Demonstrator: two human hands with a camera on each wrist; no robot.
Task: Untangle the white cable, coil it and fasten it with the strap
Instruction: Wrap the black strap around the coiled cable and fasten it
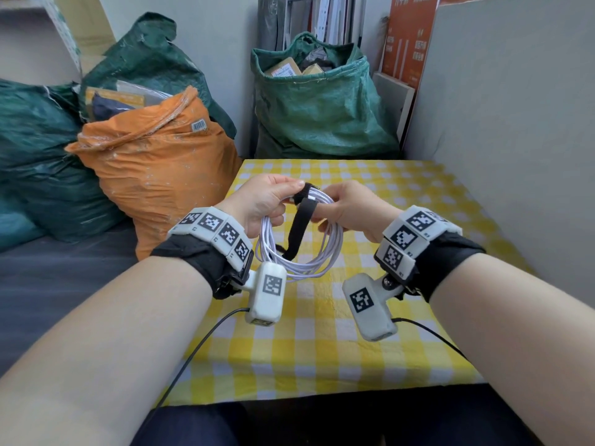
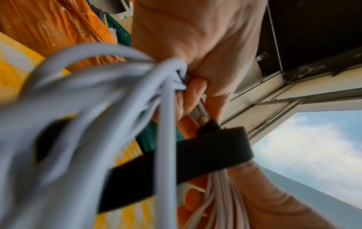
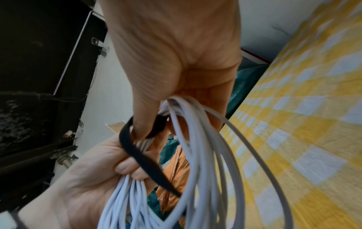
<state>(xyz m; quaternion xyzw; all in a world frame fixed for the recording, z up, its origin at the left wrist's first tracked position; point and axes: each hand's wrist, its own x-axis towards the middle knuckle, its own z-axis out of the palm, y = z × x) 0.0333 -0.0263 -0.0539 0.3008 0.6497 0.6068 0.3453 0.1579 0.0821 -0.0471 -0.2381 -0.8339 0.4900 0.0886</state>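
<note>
The white cable (image 1: 302,267) is wound into a round coil and hangs above the yellow checked table (image 1: 322,355). My left hand (image 1: 277,197) grips the coil's upper left, fingers curled round the strands (image 2: 98,86). My right hand (image 1: 335,206) grips the upper right of the coil (image 3: 197,155). A black strap (image 1: 297,226) loops over the top of the bundle between my hands, and its tail hangs down through the coil. In the right wrist view a digit of my right hand (image 3: 172,46) passes through the strap's loop (image 3: 137,155). In the left wrist view the strap (image 2: 205,148) crosses the strands.
An orange sack (image 1: 154,175) stands against the table's left edge, with green sacks (image 1: 322,117) behind it and at the far left (image 1: 32,156). A grey board (image 1: 515,123) walls the right side. Thin black wires trail from the wrist cameras over the table's near edge.
</note>
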